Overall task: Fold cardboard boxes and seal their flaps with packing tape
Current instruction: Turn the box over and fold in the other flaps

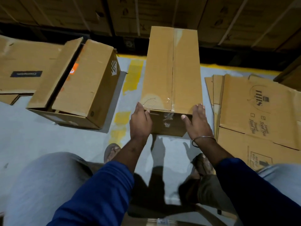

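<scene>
A long brown cardboard box (172, 70) stands on the grey floor straight ahead, its top flaps closed and a strip of clear tape (172, 105) running along the centre seam and over the near end. My left hand (140, 122) lies with straight fingers against the box's near left corner. My right hand (197, 122) is at the near right corner, fingers straight, thumb across the box's near end face. Neither hand holds anything. No tape roll or dispenser is in view.
Another box (78, 85) with a raised flap lies on its side to the left. A stack of flattened printed cartons (259, 111) lies to the right. Stacked strapped cartons (162, 12) line the back. Yellow floor markings (130, 79) run between the boxes. My feet (111, 152) are below the box.
</scene>
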